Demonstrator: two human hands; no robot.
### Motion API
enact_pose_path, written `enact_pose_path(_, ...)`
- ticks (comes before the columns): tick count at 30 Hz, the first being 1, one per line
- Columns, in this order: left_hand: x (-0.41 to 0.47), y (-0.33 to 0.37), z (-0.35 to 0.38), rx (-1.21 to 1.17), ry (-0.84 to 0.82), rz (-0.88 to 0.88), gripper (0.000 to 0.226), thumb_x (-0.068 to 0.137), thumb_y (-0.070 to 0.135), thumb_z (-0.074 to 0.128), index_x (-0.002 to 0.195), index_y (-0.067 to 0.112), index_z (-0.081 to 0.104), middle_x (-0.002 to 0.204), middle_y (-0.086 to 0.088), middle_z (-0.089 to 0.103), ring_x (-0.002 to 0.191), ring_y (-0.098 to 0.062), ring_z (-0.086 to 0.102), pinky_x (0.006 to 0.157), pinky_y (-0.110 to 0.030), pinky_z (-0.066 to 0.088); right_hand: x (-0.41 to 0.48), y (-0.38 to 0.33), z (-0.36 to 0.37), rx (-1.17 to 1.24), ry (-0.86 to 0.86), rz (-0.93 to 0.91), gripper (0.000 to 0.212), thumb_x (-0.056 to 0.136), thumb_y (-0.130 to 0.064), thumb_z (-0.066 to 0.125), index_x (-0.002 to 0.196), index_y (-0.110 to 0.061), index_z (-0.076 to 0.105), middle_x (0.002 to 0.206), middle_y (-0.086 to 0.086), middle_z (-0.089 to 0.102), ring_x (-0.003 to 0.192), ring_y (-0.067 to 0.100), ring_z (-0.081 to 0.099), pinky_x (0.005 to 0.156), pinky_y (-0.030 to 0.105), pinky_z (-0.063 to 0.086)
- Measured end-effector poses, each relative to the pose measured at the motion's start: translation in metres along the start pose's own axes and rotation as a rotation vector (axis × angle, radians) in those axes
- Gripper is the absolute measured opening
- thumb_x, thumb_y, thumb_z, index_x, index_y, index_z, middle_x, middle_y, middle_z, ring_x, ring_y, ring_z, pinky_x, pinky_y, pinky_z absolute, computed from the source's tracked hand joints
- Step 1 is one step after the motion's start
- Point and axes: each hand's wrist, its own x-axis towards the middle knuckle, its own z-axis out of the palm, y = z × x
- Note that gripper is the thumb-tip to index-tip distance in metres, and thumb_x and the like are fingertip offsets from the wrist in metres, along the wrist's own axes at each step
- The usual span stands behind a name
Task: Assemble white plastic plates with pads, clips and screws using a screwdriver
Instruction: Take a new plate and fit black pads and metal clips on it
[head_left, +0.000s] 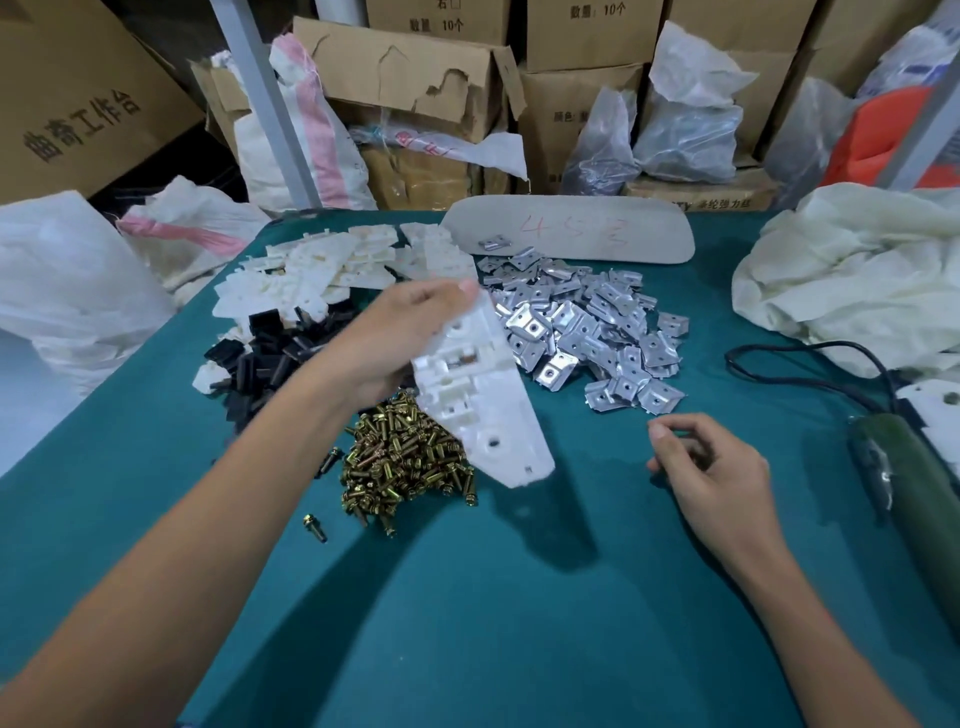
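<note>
My left hand (400, 338) holds a white plastic plate (483, 410) tilted in the air above the heap of brass screws (405, 462). My right hand (711, 467) hovers low over the green table (519, 623), fingers curled, with something small and dark that looks like screws inside them. Behind lie a pile of white plates (322, 270), a pile of black pads (265, 353) and a heap of metal clips (587, 332). A green electric screwdriver (909, 493) with a black cable lies at the right edge.
A grey oval board (571, 228) with red writing lies at the back of the table. White sacks (857, 270) crowd the right and left sides. Cardboard boxes and plastic bags stack up behind. Single screws (315, 527) lie loose near the heap.
</note>
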Motion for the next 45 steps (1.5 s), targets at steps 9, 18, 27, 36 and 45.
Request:
enact_pose_path(9,-0.011,-0.027,0.063,-0.018,-0.293,-0.129,0.044,0.085,0.060,0.056,0.109,0.028,0.075,0.088,0.008,0.076,0.095,-0.014,0.073,0.100,-0.044,0.044,0.000,-0.003,0.003,0.016,-0.032,0.002,0.018,0.099,-0.024,0.067,0.084,-0.034,0.069,0.064,0.000,0.069,0.061,0.004,0.068,0.062,0.015,0.049)
enact_pose_path(18,-0.011,-0.048,0.104,0.094,-0.373,-0.154,0.039,0.102,0.051,0.048,0.126,0.028,0.069,0.116,0.008,0.074,0.112,-0.009,0.067,0.095,-0.021,0.045,-0.011,-0.018,0.010,0.146,-0.215,0.013,0.033,0.087,-0.052,0.069,0.117,-0.049,0.058,0.070,-0.001,0.071,0.066,0.012,0.061,0.065,0.019,0.046)
enact_pose_path(27,-0.014,-0.061,0.102,0.004,-0.307,-0.156,0.019,0.095,0.021,0.070,0.104,0.006,0.075,0.095,-0.004,0.074,0.085,-0.012,0.066,0.076,-0.020,0.054,-0.008,-0.008,0.013,0.176,-0.219,0.032,0.034,0.095,-0.022,0.070,0.121,-0.041,0.062,0.061,-0.003,0.062,0.060,0.009,0.050,0.061,0.017,0.042)
enact_pose_path(36,-0.052,-0.019,0.088,0.121,-0.184,0.350,0.014,0.078,0.020,0.085,0.087,0.024,0.075,0.091,-0.003,0.073,0.080,-0.021,0.065,0.078,-0.036,0.054,0.003,-0.005,0.008,0.284,0.009,0.115,0.028,0.097,-0.045,0.051,0.099,-0.025,0.072,0.066,-0.005,0.068,0.060,0.005,0.054,0.057,0.014,0.043)
enact_pose_path(45,-0.097,-0.075,0.117,0.603,-0.315,0.465,0.007,0.085,0.017,0.072,0.089,0.022,0.072,0.088,0.010,0.067,0.091,-0.009,0.059,0.085,-0.030,0.050,-0.009,0.001,0.012,-0.447,-0.402,-0.233,0.056,0.087,-0.067,0.050,0.141,-0.052,0.053,0.153,-0.023,0.045,0.139,0.007,0.034,0.115,0.033,0.023)
